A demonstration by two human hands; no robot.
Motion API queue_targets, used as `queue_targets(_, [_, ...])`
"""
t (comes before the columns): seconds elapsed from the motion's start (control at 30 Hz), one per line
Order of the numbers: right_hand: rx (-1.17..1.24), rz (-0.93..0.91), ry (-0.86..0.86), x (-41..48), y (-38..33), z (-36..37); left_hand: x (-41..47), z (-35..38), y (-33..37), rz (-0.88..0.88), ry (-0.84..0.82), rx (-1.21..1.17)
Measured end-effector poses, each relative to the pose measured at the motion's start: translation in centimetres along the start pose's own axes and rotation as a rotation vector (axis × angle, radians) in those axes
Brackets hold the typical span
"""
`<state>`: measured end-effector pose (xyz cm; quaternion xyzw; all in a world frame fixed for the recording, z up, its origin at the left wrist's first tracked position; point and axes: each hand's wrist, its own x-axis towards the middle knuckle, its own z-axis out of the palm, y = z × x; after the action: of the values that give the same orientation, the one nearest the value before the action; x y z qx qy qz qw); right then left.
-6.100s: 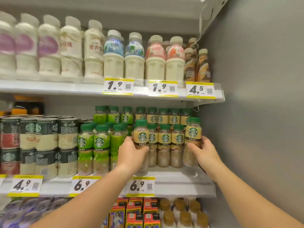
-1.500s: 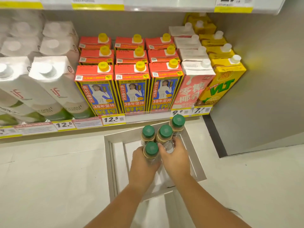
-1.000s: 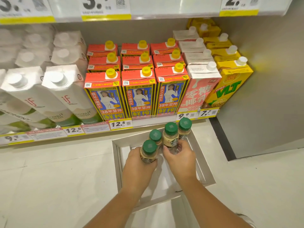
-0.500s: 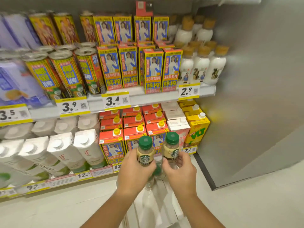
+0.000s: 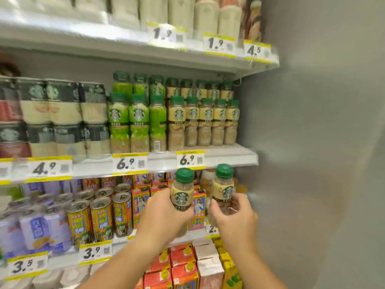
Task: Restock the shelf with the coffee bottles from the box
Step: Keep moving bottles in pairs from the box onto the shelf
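I think the biggest danger now is the row of coffee bottles on the shelf (image 5: 203, 122), because it already stands close to the front edge of the shelf (image 5: 229, 158); if I push my two new bottles in too quickly, they can knock the front ones and make them fall like dominoes, or one can tip over the edge. The free strip in front of this row looks narrow, so a bottle placed there may stand only half on the board. The price label (image 5: 190, 159) sticks out too, and a bottle bottom could catch on it while I lift. My left hand (image 5: 164, 215) is closed around the left bottle (image 5: 181, 189), fingers wrapped on its lower body, cap upright and just under the shelf edge. My right hand (image 5: 234, 215) is looser: it holds the right bottle (image 5: 223, 190) from below and from the side with curled fingers, and this grip seems less sure, so that bottle may slip. The box is not in view here.
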<state>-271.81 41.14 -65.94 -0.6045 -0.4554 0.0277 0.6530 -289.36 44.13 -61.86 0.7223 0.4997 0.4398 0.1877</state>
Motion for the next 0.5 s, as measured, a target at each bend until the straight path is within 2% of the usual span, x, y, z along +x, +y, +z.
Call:
queue_targets(0.27, [0.011,-0.112,0.059,11.4,-8.3,-0.5,9.6,-4.6,10.3,0.022,0.110,0.022])
queue_targets(0.5, [0.046,-0.103,-0.006,18.7,-10.6,0.7,16.3,-3.6,15.0,-0.027,0.146,0.059])
